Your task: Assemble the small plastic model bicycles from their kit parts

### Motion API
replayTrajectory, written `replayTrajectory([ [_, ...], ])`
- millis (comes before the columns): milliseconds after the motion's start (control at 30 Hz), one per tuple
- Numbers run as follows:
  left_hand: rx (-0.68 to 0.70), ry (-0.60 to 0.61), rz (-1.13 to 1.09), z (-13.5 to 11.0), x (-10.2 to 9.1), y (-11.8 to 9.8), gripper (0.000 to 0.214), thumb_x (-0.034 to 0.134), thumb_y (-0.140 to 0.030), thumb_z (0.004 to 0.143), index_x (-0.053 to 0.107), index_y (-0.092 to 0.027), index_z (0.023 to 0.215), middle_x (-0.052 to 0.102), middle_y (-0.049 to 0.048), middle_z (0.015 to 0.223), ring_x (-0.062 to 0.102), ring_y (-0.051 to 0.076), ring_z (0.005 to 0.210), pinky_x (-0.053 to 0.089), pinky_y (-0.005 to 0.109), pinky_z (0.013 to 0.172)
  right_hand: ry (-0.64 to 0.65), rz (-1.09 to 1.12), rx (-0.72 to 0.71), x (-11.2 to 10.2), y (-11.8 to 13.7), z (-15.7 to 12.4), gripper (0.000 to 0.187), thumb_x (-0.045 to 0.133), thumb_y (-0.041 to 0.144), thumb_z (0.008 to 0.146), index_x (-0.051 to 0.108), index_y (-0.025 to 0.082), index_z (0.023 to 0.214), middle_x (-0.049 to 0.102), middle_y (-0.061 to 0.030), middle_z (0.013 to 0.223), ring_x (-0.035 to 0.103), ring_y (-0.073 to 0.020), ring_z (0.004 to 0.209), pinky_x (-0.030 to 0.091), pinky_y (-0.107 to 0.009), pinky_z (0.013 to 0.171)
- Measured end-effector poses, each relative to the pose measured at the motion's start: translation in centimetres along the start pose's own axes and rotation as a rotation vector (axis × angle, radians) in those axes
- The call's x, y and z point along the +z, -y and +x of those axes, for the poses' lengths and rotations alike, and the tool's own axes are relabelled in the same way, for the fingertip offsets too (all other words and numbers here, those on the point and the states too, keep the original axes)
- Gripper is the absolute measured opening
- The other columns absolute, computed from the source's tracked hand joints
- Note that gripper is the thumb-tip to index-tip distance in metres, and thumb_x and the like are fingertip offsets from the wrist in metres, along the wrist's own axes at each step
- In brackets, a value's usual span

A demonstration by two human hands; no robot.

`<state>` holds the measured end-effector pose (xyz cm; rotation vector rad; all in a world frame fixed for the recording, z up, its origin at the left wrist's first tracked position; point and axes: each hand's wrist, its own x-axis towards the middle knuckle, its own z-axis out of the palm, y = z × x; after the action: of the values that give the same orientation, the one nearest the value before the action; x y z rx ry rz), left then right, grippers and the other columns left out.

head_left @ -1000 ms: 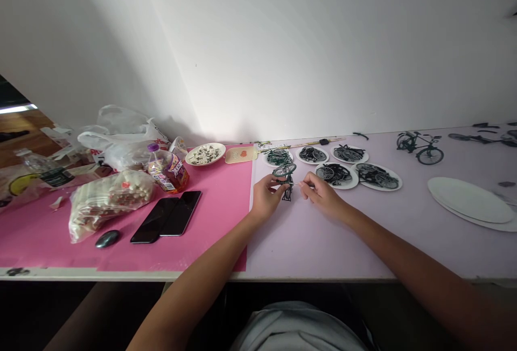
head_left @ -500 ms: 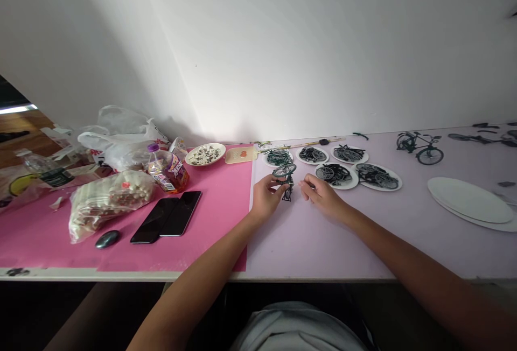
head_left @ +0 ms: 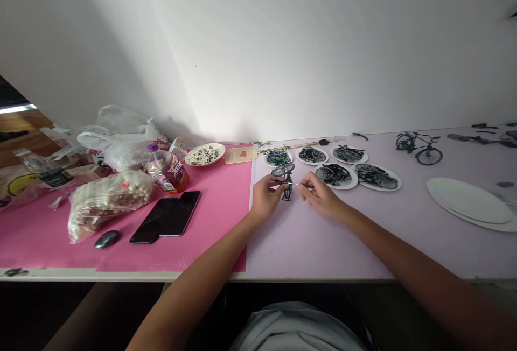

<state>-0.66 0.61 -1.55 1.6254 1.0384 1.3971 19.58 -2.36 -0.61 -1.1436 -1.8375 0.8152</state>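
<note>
Right hand [head_left: 317, 192] fingers have shifted slightly since the earlier frame, showing more of the thin tool [head_left: 296, 184] they pinch; the left hand [head_left: 266, 196] keeps its place. Closed between left thumb and fingers is a small bike [head_left: 283, 170], above the lilac sheet [head_left: 323, 243], with the tool reaching towards its middle. It looks well advanced: a wheel sits at its far end (the near end is too small to read). Whether anything under the tool is fastened, I cannot tell. Back right, a standing bike [head_left: 418, 141] looks whole; five plates [head_left: 398, 184] hold loose parts [head_left: 337, 174], not yet joined.
</note>
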Motion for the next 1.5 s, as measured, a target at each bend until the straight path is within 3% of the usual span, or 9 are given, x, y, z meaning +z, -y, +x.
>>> replayTrajectory([
  [467, -0.013, 0.004, -0.004, 0.09, -0.08, -0.02, 0.014, 0.077, -0.024, 0.082, 0.069, -0.018, 0.092, 0.077, 0.0092, 0.106, 0.077, 0.023, 0.090, 0.057, 0.026, 0.064, 0.019, -0.038, -0.032, -0.17, -0.31, 0.19, 0.030, 0.048, 0.050, 0.104, 0.047, 0.025, 0.088, 0.058, 0.0010, 0.081, 0.052, -0.0150, 0.064, 0.044, -0.029, 0.059],
  [1500, 0.005, 0.009, 0.007, 0.10, 0.03, 0.42, 0.016, 0.079, -0.026, 0.082, 0.070, -0.018, 0.094, 0.078, 0.0094, 0.106, 0.078, 0.023, 0.090, 0.058, 0.026, 0.064, 0.005, -0.061, -0.007, -0.08, 0.23, 0.07, 0.038, 0.046, 0.057, 0.104, 0.045, 0.025, 0.083, 0.058, 0.0018, 0.074, 0.047, -0.0153, 0.061, 0.038, -0.029, 0.058],
])
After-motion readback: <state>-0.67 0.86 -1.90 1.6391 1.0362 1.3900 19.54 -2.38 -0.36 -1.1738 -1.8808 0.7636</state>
